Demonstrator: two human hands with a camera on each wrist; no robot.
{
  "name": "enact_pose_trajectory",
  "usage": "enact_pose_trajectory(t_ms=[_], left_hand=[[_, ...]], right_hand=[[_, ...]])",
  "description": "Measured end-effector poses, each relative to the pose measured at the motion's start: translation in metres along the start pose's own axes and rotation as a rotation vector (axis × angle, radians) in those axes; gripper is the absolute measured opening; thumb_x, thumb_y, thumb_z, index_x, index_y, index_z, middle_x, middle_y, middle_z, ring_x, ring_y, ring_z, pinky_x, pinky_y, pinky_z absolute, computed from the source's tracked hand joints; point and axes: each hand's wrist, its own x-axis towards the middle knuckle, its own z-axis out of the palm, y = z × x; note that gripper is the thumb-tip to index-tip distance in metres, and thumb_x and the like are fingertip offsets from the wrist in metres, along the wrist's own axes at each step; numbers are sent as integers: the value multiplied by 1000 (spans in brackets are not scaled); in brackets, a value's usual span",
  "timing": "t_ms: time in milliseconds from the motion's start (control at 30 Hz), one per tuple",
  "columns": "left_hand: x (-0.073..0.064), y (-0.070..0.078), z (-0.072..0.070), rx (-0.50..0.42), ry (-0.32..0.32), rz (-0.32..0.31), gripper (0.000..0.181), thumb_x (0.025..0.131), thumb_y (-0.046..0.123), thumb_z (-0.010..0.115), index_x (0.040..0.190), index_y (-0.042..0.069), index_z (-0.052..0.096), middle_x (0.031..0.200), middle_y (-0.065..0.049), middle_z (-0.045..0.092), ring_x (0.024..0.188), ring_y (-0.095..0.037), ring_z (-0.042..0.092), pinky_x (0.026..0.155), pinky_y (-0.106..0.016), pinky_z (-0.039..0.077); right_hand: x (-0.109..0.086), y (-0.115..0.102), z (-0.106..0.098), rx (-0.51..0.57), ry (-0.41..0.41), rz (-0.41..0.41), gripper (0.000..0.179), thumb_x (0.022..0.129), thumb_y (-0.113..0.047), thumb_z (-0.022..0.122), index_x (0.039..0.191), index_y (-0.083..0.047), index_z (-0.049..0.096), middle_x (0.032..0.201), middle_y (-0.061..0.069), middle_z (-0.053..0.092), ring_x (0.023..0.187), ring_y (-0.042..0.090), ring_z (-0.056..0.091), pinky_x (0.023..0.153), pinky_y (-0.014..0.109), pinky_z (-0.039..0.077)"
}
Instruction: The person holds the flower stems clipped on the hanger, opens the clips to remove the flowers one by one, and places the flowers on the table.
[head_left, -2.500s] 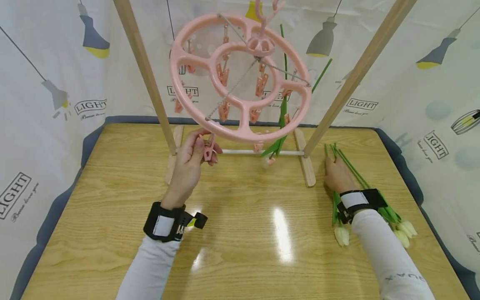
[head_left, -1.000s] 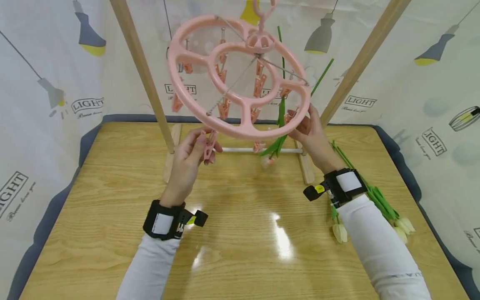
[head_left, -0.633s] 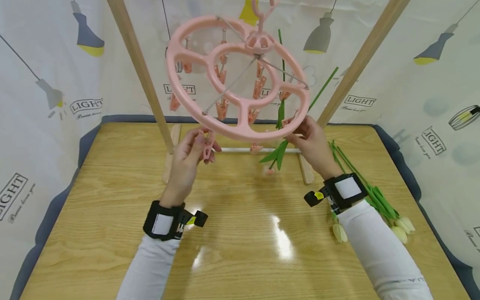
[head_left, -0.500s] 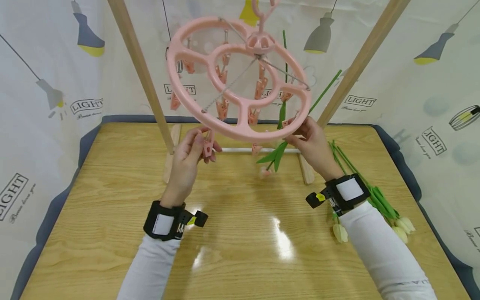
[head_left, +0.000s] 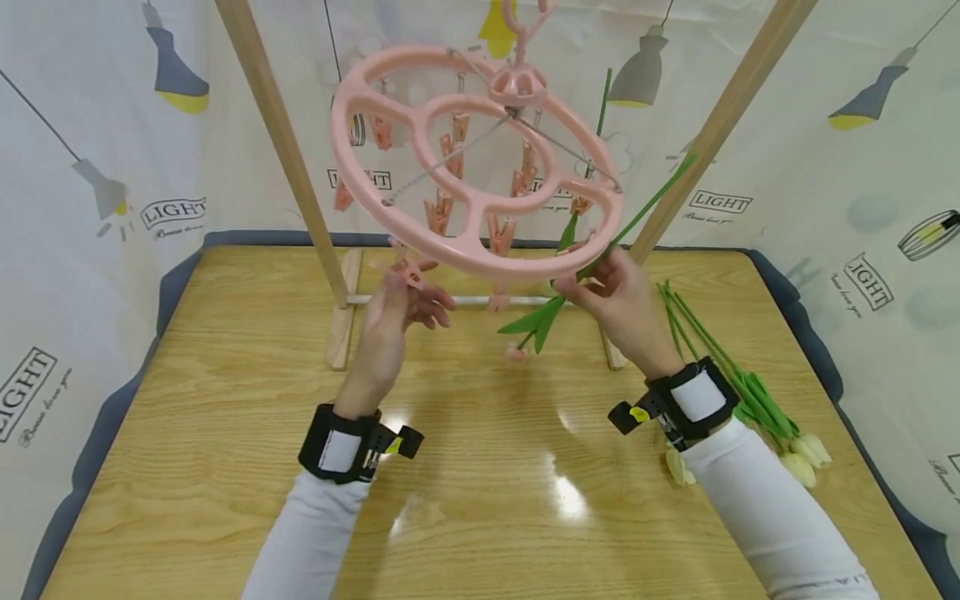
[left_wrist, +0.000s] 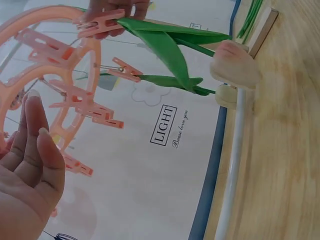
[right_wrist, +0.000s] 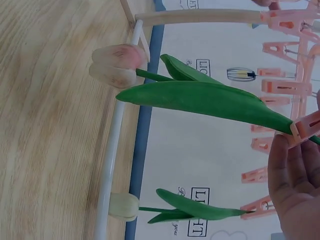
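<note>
A pink round clip hanger (head_left: pixel 498 265) hangs with several clothespins below it. At its front left my left hand (head_left: pixel 384 333) has loosely spread fingers, the thumb and index beside a blurred clothespin (head_left: pixel 411 273). My right hand (head_left: pixel 628 304) pinches a clothespin (right_wrist: pixel 306 129) at the hanger's right side. That clothespin grips the stem of a pinkish tulip (right_wrist: pixel 114 65), which hangs head down with green leaves (right_wrist: pixel 200 100). A white tulip (right_wrist: pixel 123 206) hangs head down from another clothespin (right_wrist: pixel 259 207) behind it.
Several white tulips (head_left: pixel 808 448) with green stems lie on the wooden table (head_left: pixel 495 517) at the right. A wooden stand with two posts (head_left: pixel 288 150) and a white crossbar (head_left: pixel 480 301) surrounds the hanger. A printed curtain (head_left: pixel 97 275) stands behind the table.
My right hand has moved from the tulips on the table to the hanger's right clothespin. The hanger has turned and its pinkish tulip swung left. My left fingers have loosened from the left clothespin.
</note>
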Motion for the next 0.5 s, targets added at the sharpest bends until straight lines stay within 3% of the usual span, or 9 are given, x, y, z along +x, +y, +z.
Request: enact_pose_trajectory(t_ms=[100, 300, 400, 500], left_hand=[[-1, -4, 3, 17, -21, -28, 78, 95, 64, 26, 136, 0, 44, 93, 4, 70, 77, -14, 64, 71, -25, 50], [-5, -11, 13, 66, -92, -54, 78, 98, 62, 25, 137, -2, 43, 111, -30, 63, 93, -21, 63, 83, -41, 51], [-4, -12, 19, 71, -137, -64, 74, 98, 60, 27, 138, -1, 43, 117, -31, 60, 104, -29, 60, 91, -50, 48], [-3, -12, 23, 60, -198, -105, 62, 100, 51, 39, 139, 3, 41, 129, -26, 55, 115, -32, 56, 100, -57, 45]], right_hand=[[-3, -2, 2, 54, -16, -17, 35, 91, -13, 67, 122, -8, 53, 103, -2, 64, 92, 19, 60, 77, 18, 57], [-7, -7, 7, 210, -60, -75, 31, 88, 3, 65, 114, -11, 54, 97, -4, 62, 90, 15, 59, 76, 18, 55], [-8, -10, 11, 214, -70, -109, 32, 87, 6, 65, 112, -10, 55, 96, -4, 61, 89, 15, 59, 76, 18, 56], [-8, -11, 14, 163, -66, -133, 32, 85, 8, 66, 112, -5, 55, 96, -5, 61, 88, 15, 59, 76, 18, 56]])
